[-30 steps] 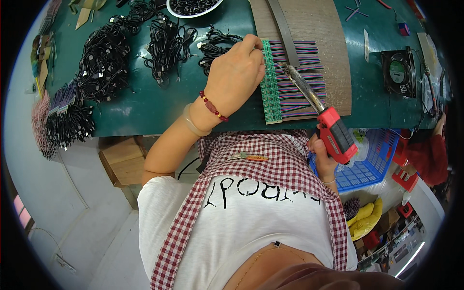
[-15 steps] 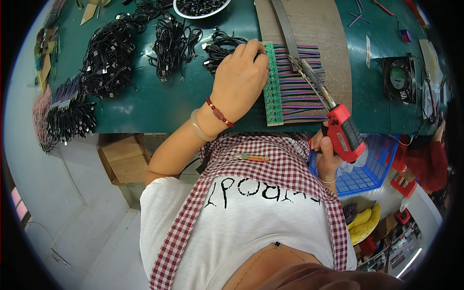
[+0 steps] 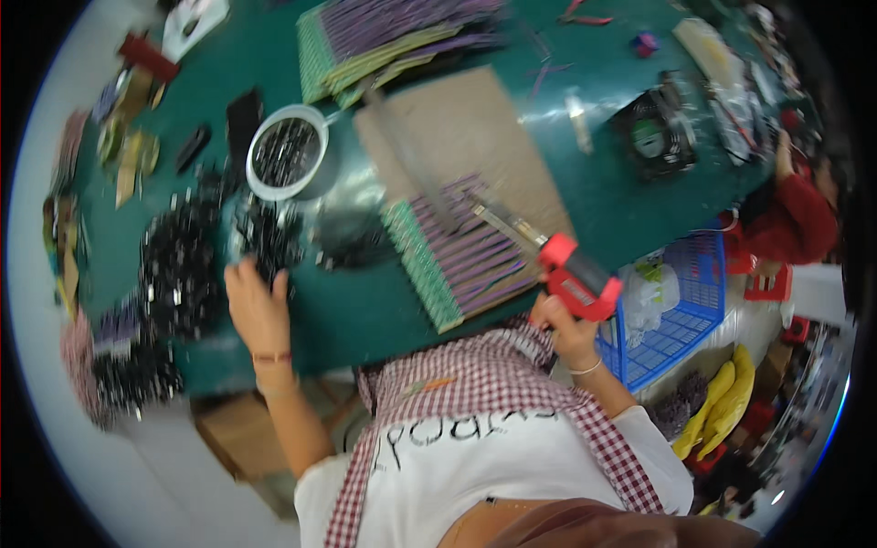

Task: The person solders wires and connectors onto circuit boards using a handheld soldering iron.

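My left hand (image 3: pixel 258 306) reaches to a bundle of black cables (image 3: pixel 267 233) on the left. Its thumb stands apart from the fingers, and nothing shows between them, though motion blurs it. My right hand (image 3: pixel 568 331) grips a red and black soldering gun (image 3: pixel 577 279) by its handle. The gun's metal tip points up and left over purple and dark wires (image 3: pixel 489 274). These wires run from a panel of green circuit boards (image 3: pixel 422 265) near the table's front edge. Across the wires lies a flat metal bar (image 3: pixel 411 155).
Under the wires is a brown board (image 3: pixel 448 110); beyond it lie stacked wired panels (image 3: pixel 393 46). A white bowl (image 3: pixel 290 153) holds small black parts. A larger cable pile (image 3: pixel 178 265) lies far left, a black fan (image 3: pixel 650 135) right. A blue basket (image 3: pixel 676 320) stands below the table edge.
My left hand has left the circuit board panel and moved left to the black cables, its fingers opening. My right hand keeps the soldering gun. The whole view has shifted and tilted.
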